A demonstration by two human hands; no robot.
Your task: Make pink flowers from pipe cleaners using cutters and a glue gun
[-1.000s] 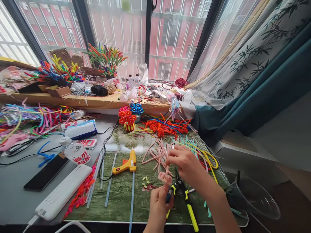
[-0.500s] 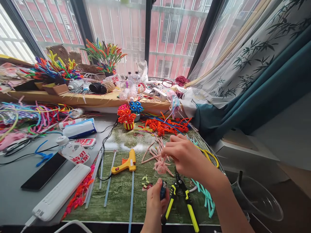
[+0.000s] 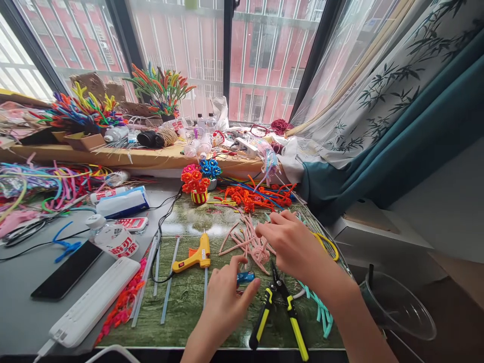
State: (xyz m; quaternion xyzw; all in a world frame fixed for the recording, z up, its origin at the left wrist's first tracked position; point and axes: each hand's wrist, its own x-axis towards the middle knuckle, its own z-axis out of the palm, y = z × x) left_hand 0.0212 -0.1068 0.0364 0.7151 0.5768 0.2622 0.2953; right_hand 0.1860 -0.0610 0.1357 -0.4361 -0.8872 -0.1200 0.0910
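My left hand (image 3: 229, 290) is spread, thumb and fingers apart, over the green mat. A small blue lighter-like object (image 3: 245, 277) shows in the gap between its thumb and index finger. My right hand (image 3: 285, 239) is curled at the right edge of the pink pipe cleaners (image 3: 245, 237), its fingertips partly hidden. Just below those fingers, a pink looped pipe-cleaner flower (image 3: 260, 253) rests on the pile. Yellow-and-black pliers (image 3: 279, 297) lie with handles apart, below my right hand.
A yellow glue gun (image 3: 194, 256) lies left of my hands, beside clear glue sticks (image 3: 170, 282). Behind are potted orange flowers (image 3: 193, 182) and orange pipe cleaners (image 3: 257, 196). A power strip (image 3: 96, 300), phone (image 3: 67, 269) and bottle (image 3: 113, 237) occupy the left. Turquoise pieces (image 3: 321, 312) lie right.
My left hand has opened from its grip on the blue object and moved up and left. The pink flower, earlier hanging under my right fingers, now lies on the pile; my right hand has shifted slightly right.
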